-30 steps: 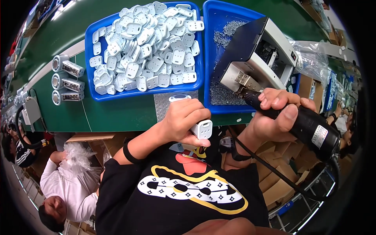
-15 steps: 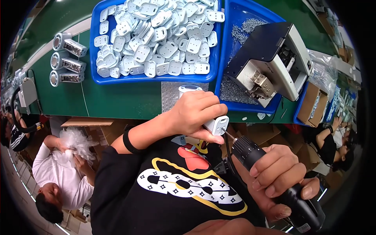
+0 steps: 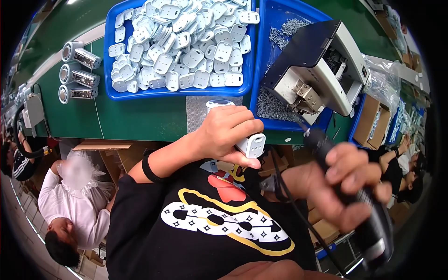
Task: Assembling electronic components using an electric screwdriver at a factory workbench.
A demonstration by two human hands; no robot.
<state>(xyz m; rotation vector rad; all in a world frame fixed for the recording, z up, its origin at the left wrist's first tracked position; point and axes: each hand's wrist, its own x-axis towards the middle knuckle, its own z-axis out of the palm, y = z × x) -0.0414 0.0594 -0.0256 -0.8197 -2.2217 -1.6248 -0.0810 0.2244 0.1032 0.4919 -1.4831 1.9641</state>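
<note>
My left hand (image 3: 224, 133) is closed around a white-ended cylindrical device, its end plate (image 3: 255, 146) with small holes facing the right. The device's other end (image 3: 219, 102) shows above the knuckles. My right hand (image 3: 343, 186), smeared by motion, grips a black electric screwdriver (image 3: 322, 144). The screwdriver's tip is close to the front of a screw feeder (image 3: 298, 52), beside its metal outlet (image 3: 306, 97); whether they touch, I cannot tell. No screw can be made out on the bit.
A blue tray (image 3: 177, 94) heaped with white end plates (image 3: 193, 58) stands at the back. The feeder sits in another blue tray (image 3: 255, 100) with loose screws (image 3: 275, 107). Three finished-looking cylinders (image 3: 84, 78) lie at left. A cardboard box (image 3: 371, 123) stands right. A person (image 3: 77, 210) sits lower left.
The screwdriver has left the end plate and swung up and right to the feeder's front. My left hand keeps hold of the device, shifted slightly left in view.
</note>
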